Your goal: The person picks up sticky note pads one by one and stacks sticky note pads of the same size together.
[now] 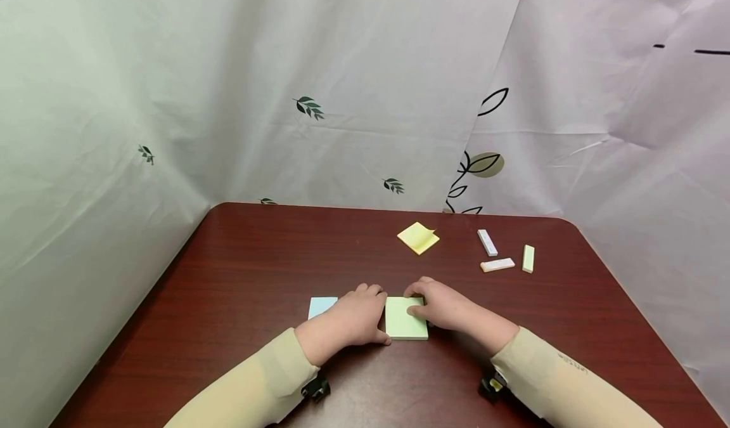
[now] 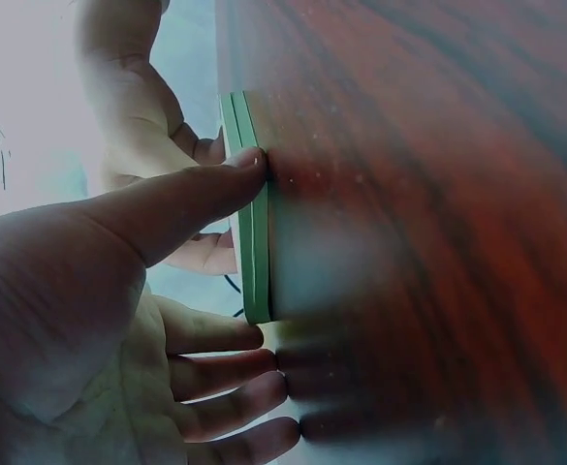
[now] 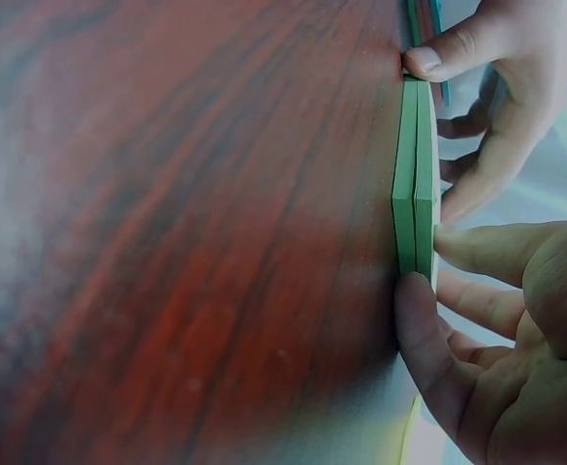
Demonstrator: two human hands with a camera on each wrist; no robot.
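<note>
Two green sticky note pads lie stacked on the table, their edges nearly lined up in the right wrist view. My left hand stands along the stack's left side; its thumb touches the edge, and its fairly straight fingers reach the far corner. My right hand holds the stack from the right, with the thumb on the top sheet and a finger against the side. Beyond the left hand, a light blue sticky note pad is partly covered by that hand.
Farther back on the dark red table lies a yellow sticky note pad with one corner lifted. To its right are a narrow whitish block, another whitish block and a pale green block. A patterned curtain hangs behind.
</note>
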